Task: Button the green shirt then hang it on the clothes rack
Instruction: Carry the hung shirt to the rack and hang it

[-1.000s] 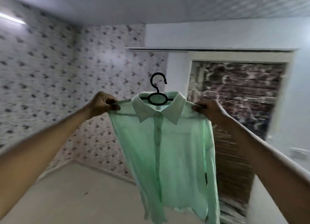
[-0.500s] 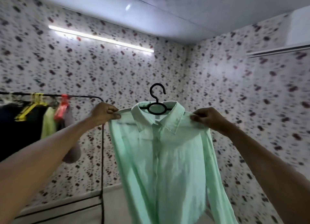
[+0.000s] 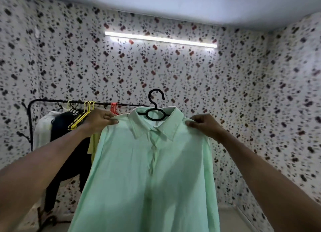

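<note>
Two hands (image 3: 99,118) (image 3: 202,125) hold green shirt (image 3: 149,171) vertical, collar up.

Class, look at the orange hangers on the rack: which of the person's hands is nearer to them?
Left. The left hand grips the shirt's shoulder just beside the orange hangers; the right hand grips the far shoulder.

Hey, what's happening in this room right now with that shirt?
A person is holding up a green shirt on a black hanger, the left hand pinching one shoulder and the right hand the other. The front looks buttoned, at least where it shows. The hanger's hook is free, not yet on anything. The clothes rack stands behind and to the left, already carrying dark and pale garments plus spare yellow hangers and orange ones. Hanging the shirt there is what remains.
</note>
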Tool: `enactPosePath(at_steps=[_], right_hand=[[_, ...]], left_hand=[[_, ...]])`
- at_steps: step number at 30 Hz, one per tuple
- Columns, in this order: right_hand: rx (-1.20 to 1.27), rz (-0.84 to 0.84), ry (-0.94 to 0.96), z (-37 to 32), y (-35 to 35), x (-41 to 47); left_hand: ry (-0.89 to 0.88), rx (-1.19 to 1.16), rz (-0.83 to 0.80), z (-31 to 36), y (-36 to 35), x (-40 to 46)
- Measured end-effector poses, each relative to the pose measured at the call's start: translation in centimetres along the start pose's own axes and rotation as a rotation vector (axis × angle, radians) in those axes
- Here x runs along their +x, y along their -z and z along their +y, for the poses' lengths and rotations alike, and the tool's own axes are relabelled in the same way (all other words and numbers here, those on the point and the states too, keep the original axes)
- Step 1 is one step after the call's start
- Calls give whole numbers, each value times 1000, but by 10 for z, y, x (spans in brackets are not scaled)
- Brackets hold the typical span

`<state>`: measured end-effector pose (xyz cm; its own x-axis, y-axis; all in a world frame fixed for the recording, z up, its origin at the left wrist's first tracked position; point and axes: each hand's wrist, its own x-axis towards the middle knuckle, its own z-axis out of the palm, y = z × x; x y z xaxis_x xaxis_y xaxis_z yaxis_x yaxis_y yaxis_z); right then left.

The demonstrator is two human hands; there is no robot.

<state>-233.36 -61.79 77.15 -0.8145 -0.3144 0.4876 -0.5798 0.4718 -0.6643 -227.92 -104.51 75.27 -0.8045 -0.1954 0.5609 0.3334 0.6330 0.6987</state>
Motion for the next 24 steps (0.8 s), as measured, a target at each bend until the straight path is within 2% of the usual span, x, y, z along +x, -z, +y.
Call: enactPosePath(at_steps=[11,21,24], right_hand=[[17,16,1,76,-113,242],[40,5,10,160,-160,390],[72,10,-3,180,-168,428]], left_hand=[[45,-27,21,-156,-23,214],[106,-74,74,-247,-85,352],[117,-2,59,-267,-102,390]])
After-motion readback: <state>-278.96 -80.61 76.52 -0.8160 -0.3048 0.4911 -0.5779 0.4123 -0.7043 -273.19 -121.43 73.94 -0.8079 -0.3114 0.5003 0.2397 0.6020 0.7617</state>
